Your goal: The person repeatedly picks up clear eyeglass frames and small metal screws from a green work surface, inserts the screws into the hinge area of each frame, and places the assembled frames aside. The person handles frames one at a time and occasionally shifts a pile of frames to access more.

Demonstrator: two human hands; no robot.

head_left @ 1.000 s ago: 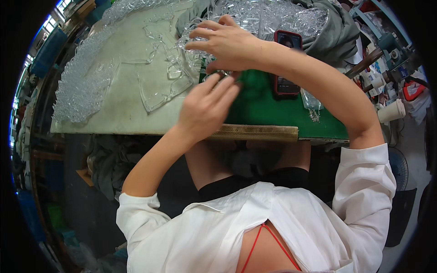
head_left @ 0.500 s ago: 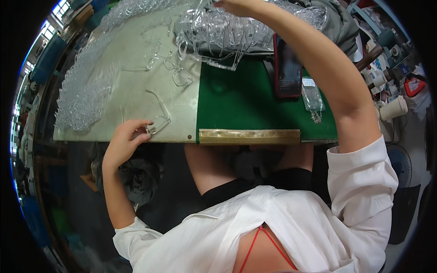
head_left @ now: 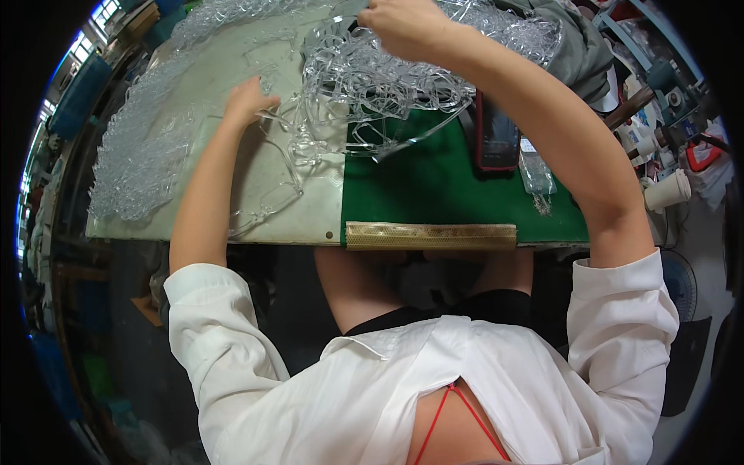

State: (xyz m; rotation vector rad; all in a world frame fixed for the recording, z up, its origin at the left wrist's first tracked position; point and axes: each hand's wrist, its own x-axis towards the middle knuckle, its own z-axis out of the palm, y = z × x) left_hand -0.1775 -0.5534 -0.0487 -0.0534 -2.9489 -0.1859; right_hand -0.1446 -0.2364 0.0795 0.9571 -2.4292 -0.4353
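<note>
Clear plastic eyeglass frames [head_left: 372, 74] lie in a tangled heap at the far middle of the table, some spilling toward me. Over the heap's far side is my right hand [head_left: 407, 29], its fingers curled closed around clear frames; the grip itself is partly hidden. My left hand [head_left: 252, 101] reaches across the pale mat, thumb and fingers apart, beside several loose frames [head_left: 306, 147]. Below it, one frame with its temple extended [head_left: 291, 174] lies near the table's front edge.
Rows of clear frames [head_left: 139, 170] are stacked along the left. A red-cased phone [head_left: 496, 139] and a small clear bag [head_left: 536, 174] lie on the green mat [head_left: 418, 194]. Grey cloth [head_left: 585, 58] is bunched behind. A white cup [head_left: 668, 190] stands right.
My left hand has let go of the frame near the front edge and moved far across the mat. My right hand has shifted slightly nearer, and frames in the heap have spilled toward me.
</note>
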